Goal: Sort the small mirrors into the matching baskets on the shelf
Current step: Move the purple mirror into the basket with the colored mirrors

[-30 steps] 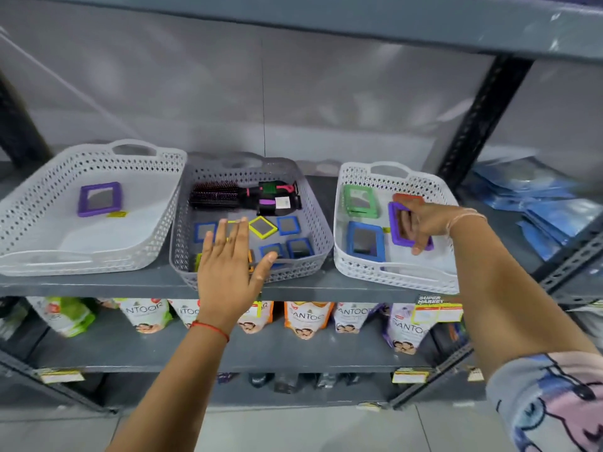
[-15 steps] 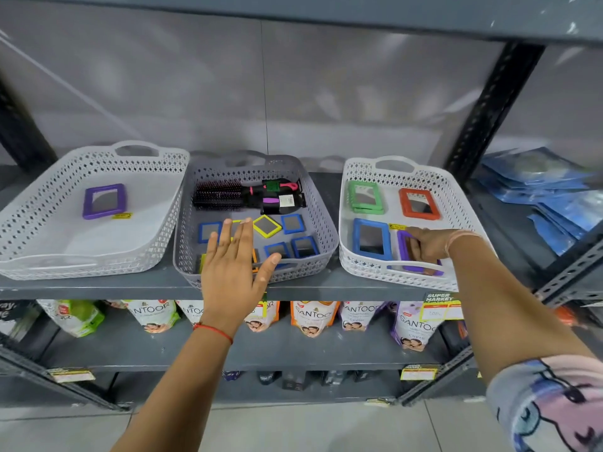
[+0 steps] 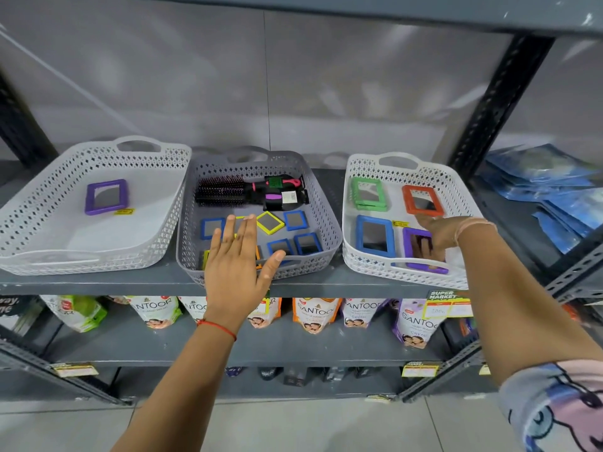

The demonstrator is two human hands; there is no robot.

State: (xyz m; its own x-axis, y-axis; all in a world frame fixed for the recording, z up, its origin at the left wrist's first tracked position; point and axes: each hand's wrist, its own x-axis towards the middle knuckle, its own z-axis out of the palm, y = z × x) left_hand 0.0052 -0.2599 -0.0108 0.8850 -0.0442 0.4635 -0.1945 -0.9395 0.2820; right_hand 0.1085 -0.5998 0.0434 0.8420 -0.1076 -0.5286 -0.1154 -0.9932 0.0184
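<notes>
We see three perforated baskets side by side on the grey shelf (image 3: 293,287). The left white basket (image 3: 39,223) holds one purple-framed mirror (image 3: 106,196) near its far left part, with a small yellow tag (image 3: 124,211) just beside the mirror's near right corner. The middle grey basket (image 3: 321,203) carries a dark hairbrush (image 3: 241,190) along its far side and a scatter of small mirrors nearer us: a yellow-framed mirror (image 3: 270,222) turned like a diamond, and several small blue-framed ones (image 3: 295,219) around it. Our left hand (image 3: 236,265) is spread flat and released, fingers together and thumb out, hovering over the near edge of this grey basket and covering some of the mirrors; it grasps nothing.

The right white basket (image 3: 456,197) holds larger mirrors: a green mirror (image 3: 368,194) at the far left, an orange mirror (image 3: 422,200) at the far right, a large blue mirror (image 3: 375,237) at the near left and a large purple mirror (image 3: 421,252) at the near right. Our right hand (image 3: 440,234) reaches into this basket, lying over the purple mirror's right side with fingers extended and relaxed, their reflection showing in the glass; we cannot tell whether it touches the frame. Soap refill pouches (image 3: 315,316) line the shelf below.
</notes>
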